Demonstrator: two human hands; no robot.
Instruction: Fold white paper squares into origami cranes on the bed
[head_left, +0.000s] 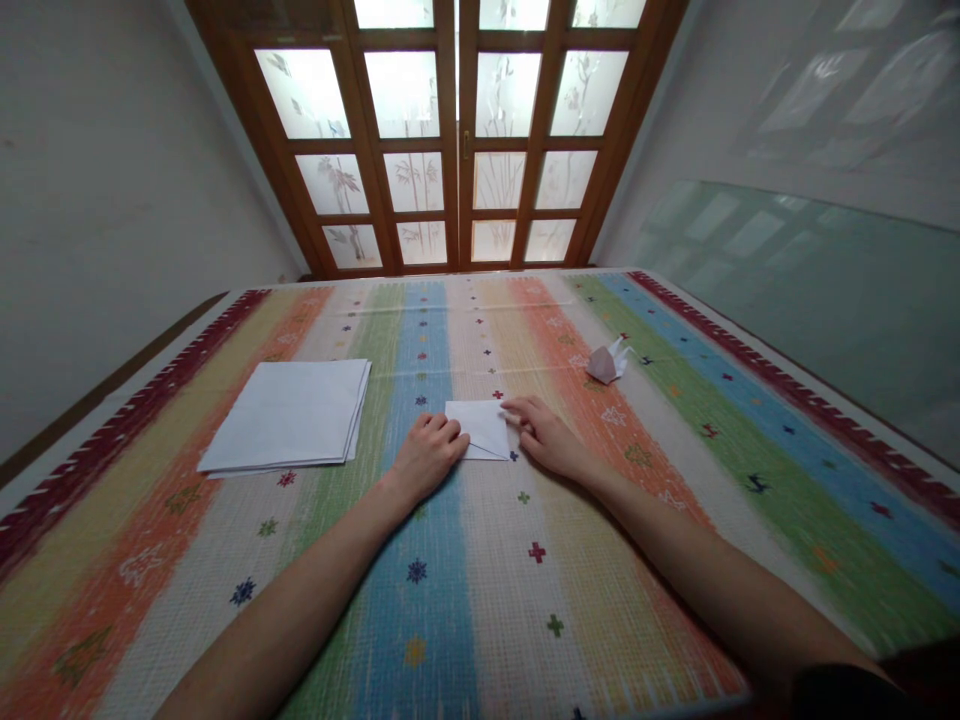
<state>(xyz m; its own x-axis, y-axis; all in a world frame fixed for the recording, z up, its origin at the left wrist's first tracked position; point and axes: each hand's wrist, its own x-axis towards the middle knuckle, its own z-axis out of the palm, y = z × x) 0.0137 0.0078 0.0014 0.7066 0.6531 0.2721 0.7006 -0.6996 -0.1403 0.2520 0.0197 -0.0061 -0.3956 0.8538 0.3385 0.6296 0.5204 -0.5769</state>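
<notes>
A small folded sheet of white paper (pixel 480 425) lies flat on the tablecloth in front of me, with a slanting fold line near its lower edge. My left hand (pixel 429 455) is closed at its left side, the curled fingers pressed onto the paper's lower left part. At the paper's right side is my right hand (pixel 551 438), its fingers bent and the index fingertip at the upper right corner. The right thumb is bent below the index finger, close to the right edge. What lies under the left fingers is hidden.
A stack of white paper sheets (pixel 289 415) lies to the left. A folded paper crane (pixel 606 362), white and pinkish, stands at the right. The striped tablecloth (pixel 420 620) covers the table. Behind it are wooden glazed doors (pixel 457 230), with walls on both sides.
</notes>
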